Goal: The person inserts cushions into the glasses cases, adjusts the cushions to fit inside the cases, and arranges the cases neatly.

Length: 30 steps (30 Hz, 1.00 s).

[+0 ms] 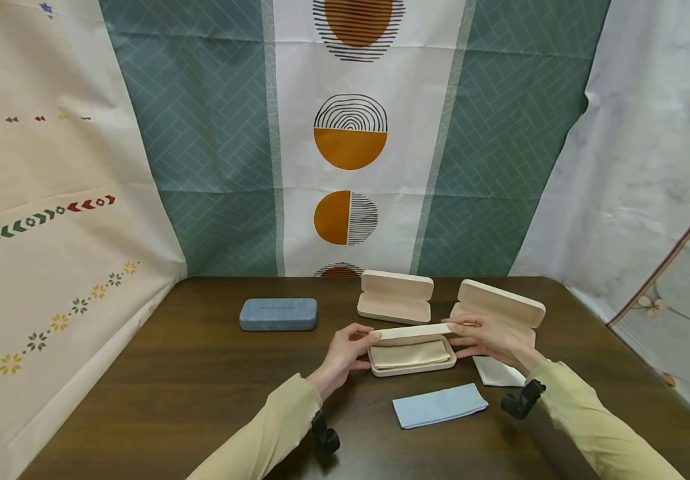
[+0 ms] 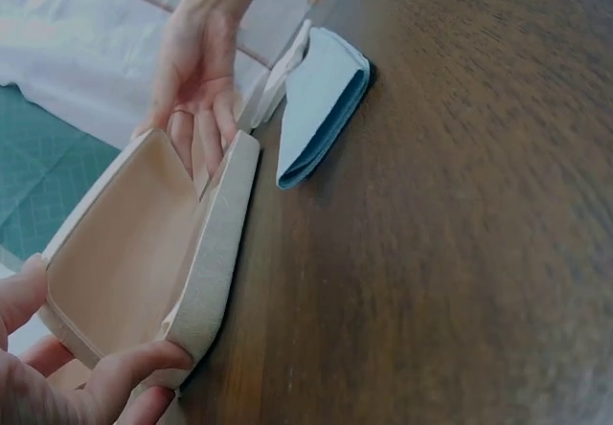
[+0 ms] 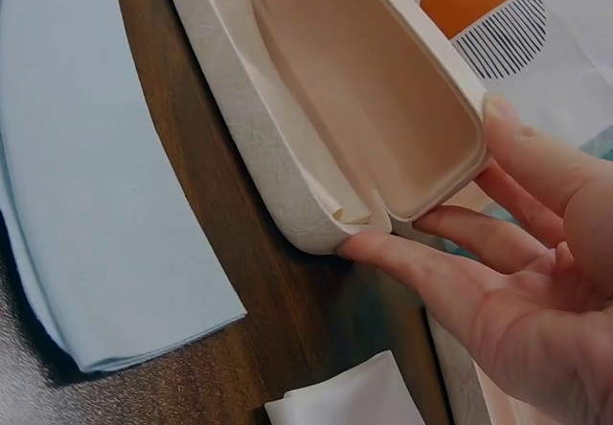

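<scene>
A cream glasses case [image 1: 412, 370] stands on the table between both hands, its lid [image 1: 411, 335] part-way up. Inside lies a folded beige cloth [image 1: 407, 357]. At the left end my left hand [image 1: 343, 352] grips the case, thumb on the lid's edge and fingers against the lower half, as the left wrist view shows. My right hand [image 1: 489, 337] holds the other end; in the right wrist view its thumb presses the lid's rim and a fingertip touches the base's corner. A light blue folded cloth [image 1: 439, 405] lies in front of the case.
Two more cream cases stand open behind, one at the back middle [image 1: 395, 308] and one at the right [image 1: 503, 307], partly behind my right hand. A closed blue case [image 1: 279, 314] is at the back left. A white cloth [image 1: 497, 373] lies under my right wrist.
</scene>
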### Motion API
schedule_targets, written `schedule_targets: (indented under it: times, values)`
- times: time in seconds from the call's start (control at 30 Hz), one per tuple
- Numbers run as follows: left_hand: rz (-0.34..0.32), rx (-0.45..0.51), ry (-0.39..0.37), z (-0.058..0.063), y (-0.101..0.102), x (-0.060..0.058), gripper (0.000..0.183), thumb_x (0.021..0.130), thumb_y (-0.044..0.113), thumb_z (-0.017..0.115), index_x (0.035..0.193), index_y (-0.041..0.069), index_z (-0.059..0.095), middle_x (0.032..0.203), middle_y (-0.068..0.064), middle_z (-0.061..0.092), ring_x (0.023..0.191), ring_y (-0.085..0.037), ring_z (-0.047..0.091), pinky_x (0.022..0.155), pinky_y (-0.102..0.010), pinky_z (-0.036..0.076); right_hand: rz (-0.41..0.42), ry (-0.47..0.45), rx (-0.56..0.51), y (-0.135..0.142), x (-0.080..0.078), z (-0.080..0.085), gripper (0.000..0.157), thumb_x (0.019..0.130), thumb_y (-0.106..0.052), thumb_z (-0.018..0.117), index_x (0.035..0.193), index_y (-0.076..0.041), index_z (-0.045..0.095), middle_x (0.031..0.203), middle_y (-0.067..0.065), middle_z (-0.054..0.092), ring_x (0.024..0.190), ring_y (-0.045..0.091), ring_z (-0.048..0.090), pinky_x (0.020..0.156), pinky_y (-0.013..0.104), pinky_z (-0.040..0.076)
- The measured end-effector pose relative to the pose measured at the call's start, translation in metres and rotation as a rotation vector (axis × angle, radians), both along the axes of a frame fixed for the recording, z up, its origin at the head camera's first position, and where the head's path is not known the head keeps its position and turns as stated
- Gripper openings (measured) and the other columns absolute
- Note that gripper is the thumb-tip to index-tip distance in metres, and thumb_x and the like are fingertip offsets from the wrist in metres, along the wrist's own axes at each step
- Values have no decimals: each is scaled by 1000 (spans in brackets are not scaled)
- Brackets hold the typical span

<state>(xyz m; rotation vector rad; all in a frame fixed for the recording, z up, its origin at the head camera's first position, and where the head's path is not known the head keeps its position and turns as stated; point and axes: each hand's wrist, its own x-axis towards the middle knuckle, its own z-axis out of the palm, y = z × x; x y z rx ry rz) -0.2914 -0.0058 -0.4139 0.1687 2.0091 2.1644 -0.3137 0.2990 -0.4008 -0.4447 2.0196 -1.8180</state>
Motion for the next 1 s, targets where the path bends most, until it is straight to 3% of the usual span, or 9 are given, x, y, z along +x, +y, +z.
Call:
schedule_targets:
  times: [0.13,0.27,0.53,0.77,1.0]
  values:
    - [0,-1,9,-3,-1,0,33,83,21,68,105,-2,59,96,-11,52,83,-30,54,59,-40,51,19,-10,-22,1,0,0,33,95,-11,47,122,8,46,119,20,50,110,44,44,80,49,43]
    - [-8,11,6,-2,-2,2,33,83,19,68,107,-2,59,95,-10,53,84,-29,54,60,-40,51,18,1,-23,2,0,-2,31,95,-10,48,121,7,49,120,19,50,109,43,44,80,49,44]
    - [-20,15,16,15,-4,15,32,86,12,64,109,-8,55,92,-10,54,89,-39,53,65,-45,50,8,17,-42,2,0,-5,24,94,-7,49,115,1,56,120,17,51,108,41,46,79,49,44]
    - [-12,28,29,-1,-2,7,34,83,17,67,108,-4,58,93,-9,53,84,-33,56,61,-40,51,-4,31,-39,3,2,-7,23,92,-9,52,113,0,58,122,15,50,109,40,45,79,49,44]
    - [-6,21,35,0,-2,8,33,84,15,67,108,-5,58,92,-10,54,84,-35,56,63,-42,51,-5,42,-34,2,1,-7,27,92,-8,52,116,3,56,121,15,52,110,40,45,79,48,44]
